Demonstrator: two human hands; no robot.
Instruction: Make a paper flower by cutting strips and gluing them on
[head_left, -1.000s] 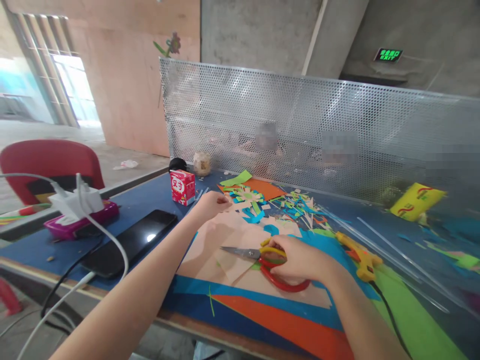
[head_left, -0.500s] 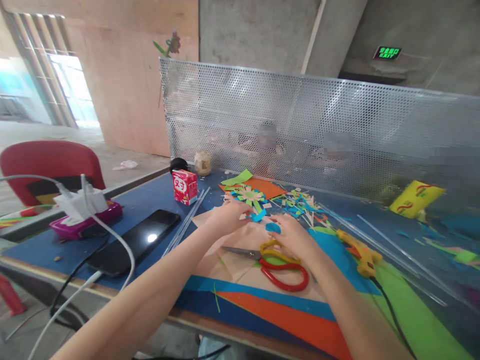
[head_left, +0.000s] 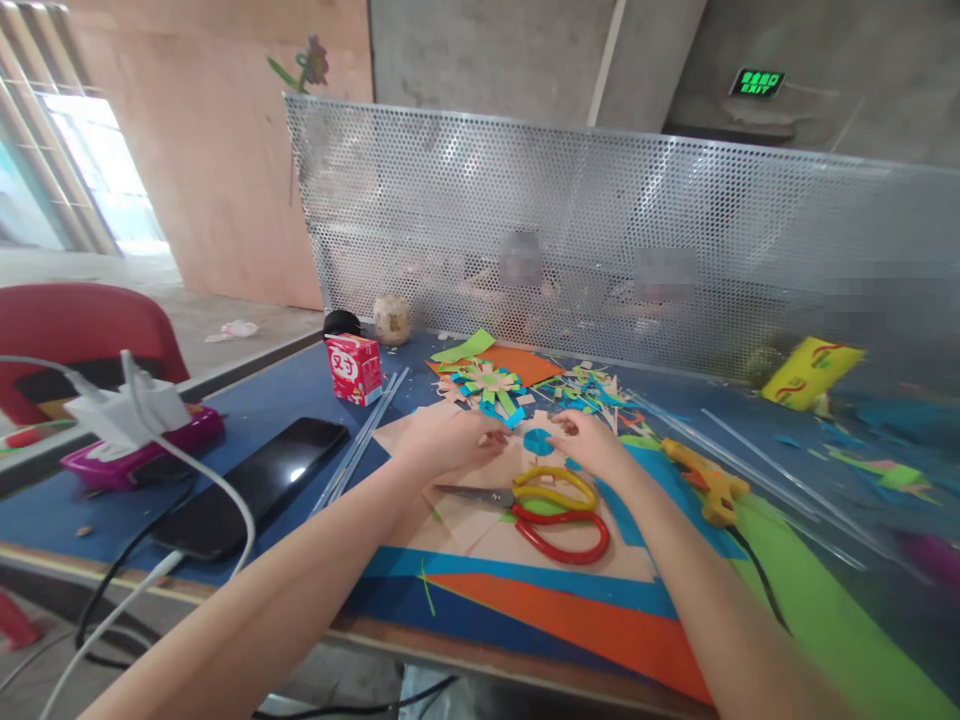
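Observation:
A small round piece of blue paper lies between my hands, over the pale paper sheets. The thumb of my right hand overlaps its right edge, and the fingers are bent in close to it. On the other side is my left hand, its fingers curled together with the tips near the disc; whatever they hold is too small to make out. Scissors with one yellow and one red handle lie just below. Behind my hands sits a layered paper flower, a blue strip near its front.
Paper scraps lie behind my right hand. A yellow glue gun and clear glue sticks are to the right. A phone, a red box and a power strip stand left. A perforated metal screen borders the back.
The camera view has shifted slightly. My left fingers have moved nearer the blue disc, away from the blue strip. My right hand has drawn a little rightward, leaving more of the disc visible.

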